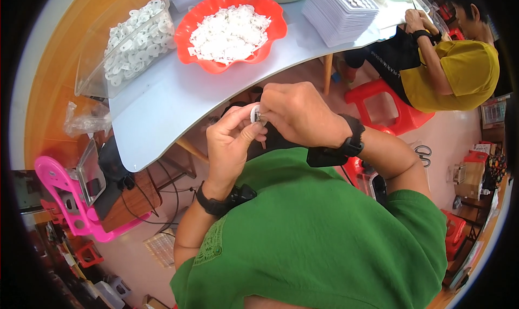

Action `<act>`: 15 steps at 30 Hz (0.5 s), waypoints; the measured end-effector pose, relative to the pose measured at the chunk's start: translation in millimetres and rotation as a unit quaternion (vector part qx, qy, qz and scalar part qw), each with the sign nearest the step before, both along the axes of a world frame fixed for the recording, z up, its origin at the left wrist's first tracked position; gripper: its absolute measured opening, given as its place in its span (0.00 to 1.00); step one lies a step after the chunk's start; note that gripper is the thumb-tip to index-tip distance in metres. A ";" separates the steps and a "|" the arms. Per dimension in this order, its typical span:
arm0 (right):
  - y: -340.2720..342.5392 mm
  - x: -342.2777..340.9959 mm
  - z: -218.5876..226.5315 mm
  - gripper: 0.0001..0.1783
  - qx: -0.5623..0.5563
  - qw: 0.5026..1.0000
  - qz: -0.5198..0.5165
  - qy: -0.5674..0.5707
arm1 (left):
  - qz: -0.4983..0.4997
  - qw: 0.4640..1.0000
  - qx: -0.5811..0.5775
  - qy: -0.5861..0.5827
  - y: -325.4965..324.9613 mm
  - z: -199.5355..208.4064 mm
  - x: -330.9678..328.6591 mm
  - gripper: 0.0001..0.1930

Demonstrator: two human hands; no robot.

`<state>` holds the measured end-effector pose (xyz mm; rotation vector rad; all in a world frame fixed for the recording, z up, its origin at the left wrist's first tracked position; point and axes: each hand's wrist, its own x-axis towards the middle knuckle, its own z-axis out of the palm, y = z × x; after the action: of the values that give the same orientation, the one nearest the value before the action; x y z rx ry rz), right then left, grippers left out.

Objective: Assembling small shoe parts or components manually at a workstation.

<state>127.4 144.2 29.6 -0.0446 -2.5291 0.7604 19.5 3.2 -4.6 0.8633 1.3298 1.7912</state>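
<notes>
My left hand [228,147] pinches a small white round plastic piece [254,112] between thumb and fingers, in front of my chest and just off the table's near edge. My right hand [303,116] is closed against the same piece, its fingertips pressed at a small dark, greyish spot on it. What the right fingers grip there is too small to make out. Beyond my hands, a red scalloped bowl [184,34] holds a heap of tiny white pieces [230,34]. To its left, a clear plastic bin [89,74] holds many white round pieces [135,44].
The pale table [143,122] curves ahead of me. Stacked white trays [338,17] stand on its right part. A person in a yellow shirt [459,74] works at the right beside a red stool [378,106]. A pink chair [75,212] stands at left, with cables nearby.
</notes>
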 end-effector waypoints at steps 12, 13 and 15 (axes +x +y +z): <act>11.5 2.0 6.2 0.08 -0.536 0.827 0.052 -0.162 | -0.051 0.993 0.025 -0.104 -4.8 4.5 -5.2 0.16; 10.2 3.2 8.7 0.08 -0.538 0.827 0.051 -0.154 | -0.049 0.993 0.025 -0.102 -5.1 5.0 -5.9 0.16; 7.6 4.0 8.7 0.07 -0.541 0.827 0.049 -0.146 | -0.056 0.992 0.031 -0.108 -5.7 4.8 -6.0 0.16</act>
<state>131.4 151.8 38.2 -0.4344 -1.9944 2.2648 13.5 -2.5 0.2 0.7377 1.0722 1.7905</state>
